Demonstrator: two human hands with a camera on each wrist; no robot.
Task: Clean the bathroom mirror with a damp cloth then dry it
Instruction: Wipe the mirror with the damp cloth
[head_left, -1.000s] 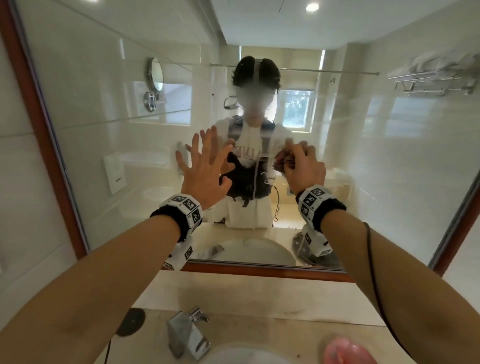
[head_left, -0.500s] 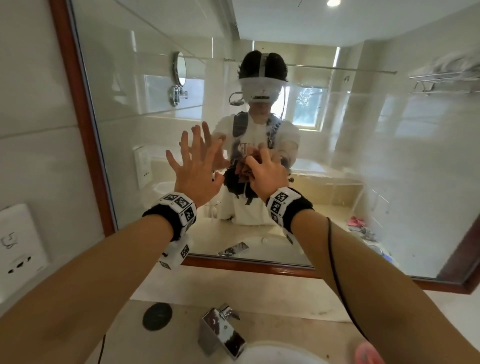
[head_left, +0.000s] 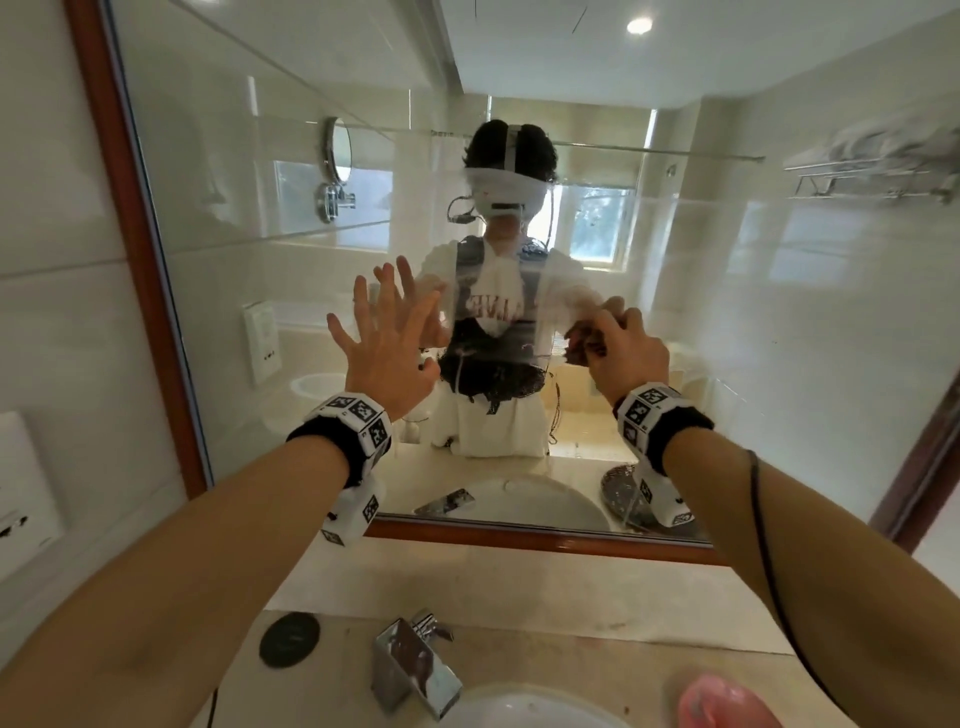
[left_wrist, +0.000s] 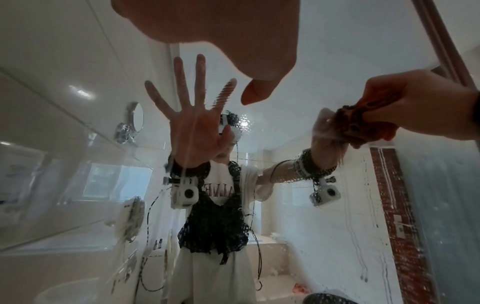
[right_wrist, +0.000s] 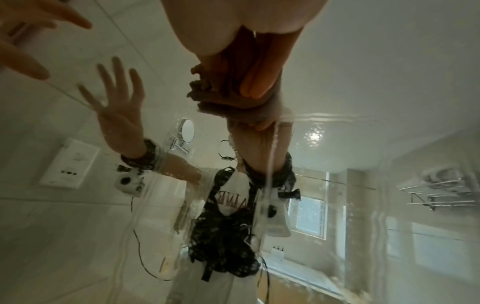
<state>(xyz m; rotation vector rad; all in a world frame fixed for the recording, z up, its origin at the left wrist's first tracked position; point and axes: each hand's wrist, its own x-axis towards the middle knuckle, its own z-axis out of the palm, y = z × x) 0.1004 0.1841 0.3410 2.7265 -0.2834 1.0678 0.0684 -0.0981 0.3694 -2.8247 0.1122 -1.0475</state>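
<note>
The right hand (head_left: 626, 349) grips the bunched cloth (right_wrist: 221, 90) against the mirror (head_left: 753, 322); the left hand (head_left: 387, 345) is spread, fingers straight, near the glass. This looks like the damp wipe, with water streaking down. Next comes sweeping rightward over unwiped glass.

Mirrored shirt (left_wrist: 221, 193) print, perhaps "AIME", rest hidden by harness
</note>
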